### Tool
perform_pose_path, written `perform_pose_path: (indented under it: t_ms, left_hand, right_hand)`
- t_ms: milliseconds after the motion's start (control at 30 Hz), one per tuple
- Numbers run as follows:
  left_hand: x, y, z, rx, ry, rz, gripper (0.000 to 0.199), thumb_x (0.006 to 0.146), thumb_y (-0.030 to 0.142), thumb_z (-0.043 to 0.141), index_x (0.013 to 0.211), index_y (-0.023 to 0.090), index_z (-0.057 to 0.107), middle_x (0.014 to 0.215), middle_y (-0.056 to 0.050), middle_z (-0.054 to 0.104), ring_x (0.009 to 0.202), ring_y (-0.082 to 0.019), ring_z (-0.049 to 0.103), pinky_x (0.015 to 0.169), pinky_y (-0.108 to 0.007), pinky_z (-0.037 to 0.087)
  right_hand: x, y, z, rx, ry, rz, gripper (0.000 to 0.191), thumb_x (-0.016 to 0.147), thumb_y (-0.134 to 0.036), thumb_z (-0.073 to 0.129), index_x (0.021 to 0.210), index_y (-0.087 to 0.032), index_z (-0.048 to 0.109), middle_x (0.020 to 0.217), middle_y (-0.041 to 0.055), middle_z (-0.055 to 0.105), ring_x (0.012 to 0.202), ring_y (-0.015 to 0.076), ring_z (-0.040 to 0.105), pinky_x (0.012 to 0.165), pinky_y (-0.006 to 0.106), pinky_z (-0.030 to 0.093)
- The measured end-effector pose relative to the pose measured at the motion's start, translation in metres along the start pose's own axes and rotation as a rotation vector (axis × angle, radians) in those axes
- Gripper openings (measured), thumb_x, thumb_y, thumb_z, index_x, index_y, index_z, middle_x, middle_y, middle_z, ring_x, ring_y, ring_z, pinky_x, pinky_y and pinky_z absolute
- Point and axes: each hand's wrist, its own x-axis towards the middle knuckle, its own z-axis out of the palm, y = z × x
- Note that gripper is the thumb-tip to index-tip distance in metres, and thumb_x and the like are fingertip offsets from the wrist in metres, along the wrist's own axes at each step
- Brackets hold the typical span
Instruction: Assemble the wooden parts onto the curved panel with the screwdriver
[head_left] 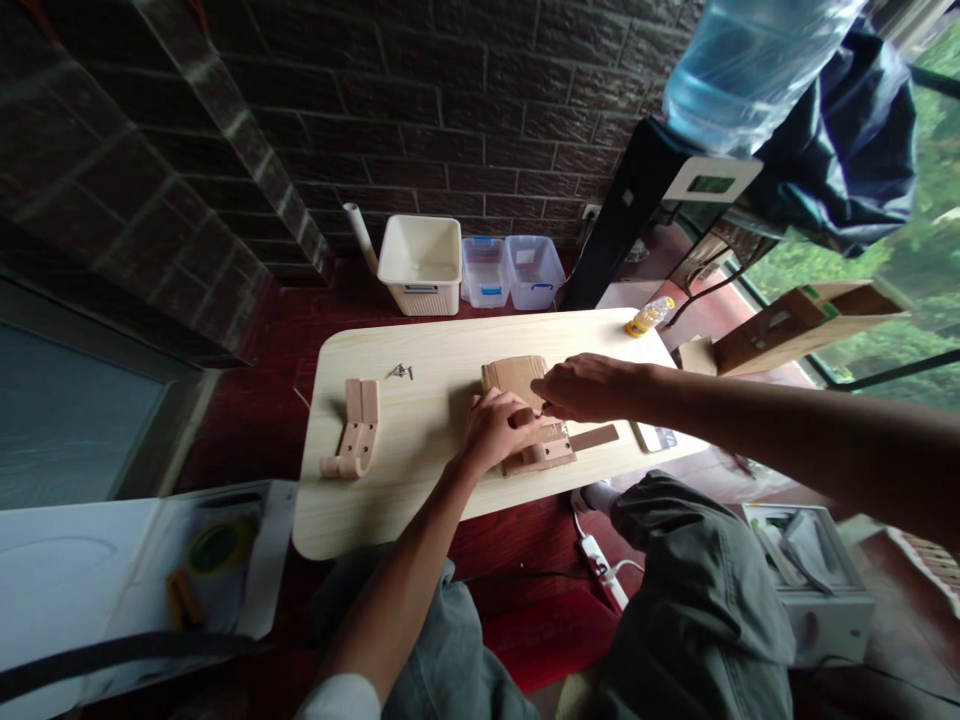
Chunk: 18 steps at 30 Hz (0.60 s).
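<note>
Near the centre of the frame, the left hand (pixel 495 428) is bent over a brown wooden part (pixel 536 458), fingers curled and grasping it. Just beside, the right hand (pixel 566 388) is clenched around a thin dark object (pixel 547 405), too covered to name. The wooden part, with dark holes on its near portion, lies under and just below the hands, at the near edge of a brown slab (pixel 514 372). A flat brown strip (pixel 595 438) extends to its right, with a white phone-like item (pixel 654 437) farther right.

On the left of the pale desk (pixel 420 480) lie joined wooden pieces (pixel 360 430) with holes, and above them a small heap of screws (pixel 401 372). A bottle with yellow markings (pixel 651 315) is at the upper-right corner.

Beyond the desk, at upper centre, are a cream bin (pixel 420 250) and two clear boxes (pixel 534 272); a large blue water bottle (pixel 750 75) fills the upper right. A white power strip (pixel 604 572) lies at lower centre.
</note>
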Motion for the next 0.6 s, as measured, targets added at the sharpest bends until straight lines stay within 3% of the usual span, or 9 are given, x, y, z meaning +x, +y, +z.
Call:
perform_pose_path:
  t_ms: [133, 333, 600]
  left_hand:
    - [0.0, 0.0, 0.0, 0.006, 0.003, -0.004, 0.025, 0.09, 0.051, 0.069, 0.086, 0.027, 0.077, 0.098, -0.003, 0.077, 0.1, -0.026, 0.06, 0.088, -0.041, 0.038]
    - [0.001, 0.002, -0.001, 0.034, 0.006, -0.001, 0.026, 0.089, 0.049, 0.071, 0.081, 0.025, 0.075, 0.094, -0.004, 0.075, 0.097, -0.025, 0.06, 0.086, -0.04, 0.039]
    - [0.001, 0.002, 0.0, 0.045, 0.008, 0.002, 0.027, 0.087, 0.05, 0.072, 0.079, 0.025, 0.075, 0.09, -0.004, 0.074, 0.096, -0.025, 0.06, 0.084, -0.04, 0.039]
  right_hand:
    - [-0.004, -0.001, 0.002, -0.027, 0.063, -0.046, 0.022, 0.098, -0.018, 0.057, 0.119, -0.013, 0.062, 0.096, 0.0132, 0.075, 0.082, 0.0221, 0.073, 0.067, 0.028, 0.044]
    - [-0.003, -0.004, 0.01, -0.081, 0.126, -0.103, 0.02, 0.099, -0.009, 0.049, 0.11, -0.013, 0.066, 0.092, 0.0117, 0.074, 0.077, 0.0189, 0.07, 0.065, 0.028, 0.042]
    - [0.002, -0.006, 0.021, -0.072, 0.103, -0.028, 0.017, 0.1, -0.018, 0.054, 0.109, -0.012, 0.066, 0.086, 0.0115, 0.075, 0.079, 0.0222, 0.072, 0.063, 0.028, 0.041]
